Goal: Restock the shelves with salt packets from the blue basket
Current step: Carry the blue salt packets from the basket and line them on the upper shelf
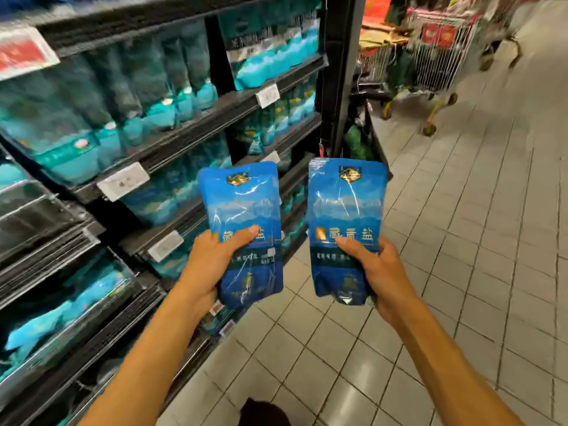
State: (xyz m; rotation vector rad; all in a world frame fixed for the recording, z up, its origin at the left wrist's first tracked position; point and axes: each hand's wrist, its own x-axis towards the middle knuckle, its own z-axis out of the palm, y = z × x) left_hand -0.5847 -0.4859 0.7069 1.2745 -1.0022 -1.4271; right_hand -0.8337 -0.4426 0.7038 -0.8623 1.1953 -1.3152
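Observation:
My left hand (212, 265) grips a blue salt packet (246, 210) by its lower half, thumb across the front, and holds it upright in front of the shelves. My right hand (378, 272) grips a second blue salt packet (347, 207) the same way, upright, a little to the right over the tiled floor. The two packets are side by side and apart. The dark shelves (196, 130) on the left carry rows of teal and blue packets (147, 96). The blue basket is not in view.
White price tags (123, 181) sit on the shelf edges. A black upright post (341, 72) ends the shelf unit. Wire shopping carts (436, 56) stand at the far right on the light tiled floor (461, 241). A dark shape (264, 413) shows at the bottom edge.

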